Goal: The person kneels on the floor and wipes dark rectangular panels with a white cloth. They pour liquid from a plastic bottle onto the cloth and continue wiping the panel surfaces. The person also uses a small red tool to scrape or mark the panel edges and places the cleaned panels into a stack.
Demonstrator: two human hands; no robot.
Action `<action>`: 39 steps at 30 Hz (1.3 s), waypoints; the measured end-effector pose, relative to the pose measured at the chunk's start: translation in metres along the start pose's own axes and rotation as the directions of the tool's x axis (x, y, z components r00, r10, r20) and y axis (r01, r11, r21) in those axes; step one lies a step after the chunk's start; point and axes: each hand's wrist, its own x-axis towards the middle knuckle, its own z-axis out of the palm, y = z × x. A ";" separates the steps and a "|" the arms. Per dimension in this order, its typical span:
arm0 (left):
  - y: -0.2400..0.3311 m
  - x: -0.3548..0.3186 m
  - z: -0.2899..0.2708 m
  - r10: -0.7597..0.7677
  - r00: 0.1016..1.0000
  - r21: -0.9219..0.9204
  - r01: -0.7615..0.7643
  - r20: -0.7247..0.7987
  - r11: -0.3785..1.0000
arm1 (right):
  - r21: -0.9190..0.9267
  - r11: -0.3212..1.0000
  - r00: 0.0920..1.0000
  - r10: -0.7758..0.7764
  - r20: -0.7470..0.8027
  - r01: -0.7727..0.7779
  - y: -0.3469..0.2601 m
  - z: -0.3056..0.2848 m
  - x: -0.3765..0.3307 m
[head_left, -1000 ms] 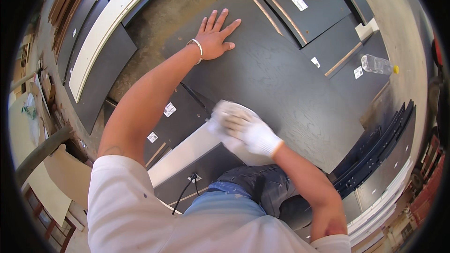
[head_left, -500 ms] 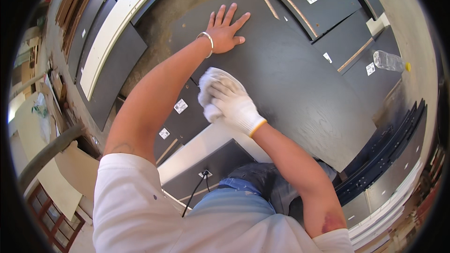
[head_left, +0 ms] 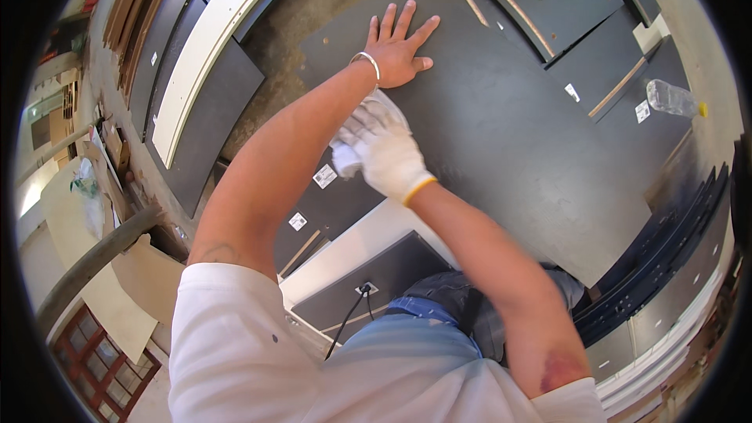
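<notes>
A large dark grey board (head_left: 517, 157) lies flat in front of me. My bare left hand (head_left: 397, 47), with a bangle at the wrist, rests on its far part, fingers spread and palm down. My right hand (head_left: 388, 153) wears a white knitted glove with a yellow cuff. It presses a white cloth (head_left: 347, 158) against the board's left side, just nearer to me than my left wrist. The glove and my left forearm cover part of the cloth.
Dark labelled panels (head_left: 540, 16) lie beyond and to the right, with a clear bottle (head_left: 671, 99) on them. Long dark strips (head_left: 666, 258) are stacked at right. At left are a pale long panel (head_left: 207, 55) and a curved pipe (head_left: 98, 258). A black cable (head_left: 348, 321) runs near my waist.
My gloved right hand has slid the cloth farther away along the board, up to my left wrist. My left hand stays planted on the board. The whole view has shifted slightly.
</notes>
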 end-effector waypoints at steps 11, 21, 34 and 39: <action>0.000 0.000 0.006 -0.001 0.998 0.000 0.001 -0.064 1.000 | -0.026 0.999 0.999 0.036 0.032 -0.036 0.001 -0.012 -0.011; -0.009 0.004 0.013 0.040 0.995 0.068 -0.033 -0.096 0.997 | -0.181 0.982 0.988 0.075 0.137 -0.050 0.051 -0.092 -0.219; -0.018 0.024 0.015 0.015 0.998 0.106 -0.008 -0.063 0.994 | -0.083 0.935 0.938 0.341 -0.066 -0.345 -0.015 -0.013 -0.101; -0.021 0.026 0.011 0.005 0.999 0.085 0.000 -0.053 0.996 | -0.069 0.968 0.959 0.225 -0.172 -0.240 0.000 -0.023 -0.153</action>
